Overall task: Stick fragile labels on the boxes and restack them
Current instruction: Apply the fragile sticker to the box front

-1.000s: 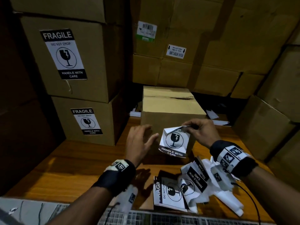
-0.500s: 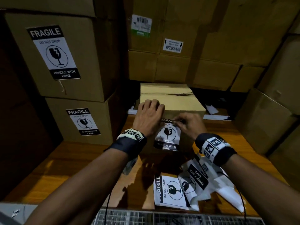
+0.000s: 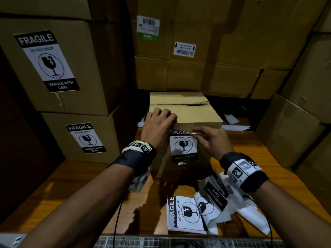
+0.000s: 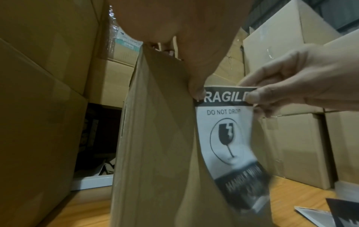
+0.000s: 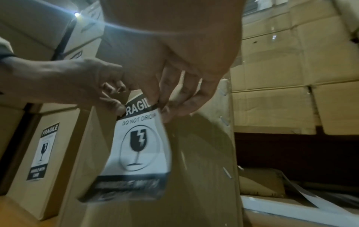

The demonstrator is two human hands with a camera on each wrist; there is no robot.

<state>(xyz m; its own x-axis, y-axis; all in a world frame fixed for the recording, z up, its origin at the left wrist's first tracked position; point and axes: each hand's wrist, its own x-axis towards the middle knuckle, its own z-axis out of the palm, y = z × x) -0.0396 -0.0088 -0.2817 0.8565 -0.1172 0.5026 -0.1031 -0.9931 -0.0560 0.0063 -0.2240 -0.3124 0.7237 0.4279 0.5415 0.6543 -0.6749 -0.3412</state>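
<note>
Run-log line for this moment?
step: sticking fragile label | left hand: grips box edge, thumb on label corner | right hand: pinches opposite top corner | label bottom: loose

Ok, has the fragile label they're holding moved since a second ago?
Yes. Against the small cardboard box, the fragile label has gone up and inward: its top strip now sits just under the box's top front edge.

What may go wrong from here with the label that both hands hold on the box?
1. The lower part of the label curls away from the box; pressed down hastily, it may crease.
2. Only the left hand and right hand at its top corners fix it, so it may stick crooked.
</note>
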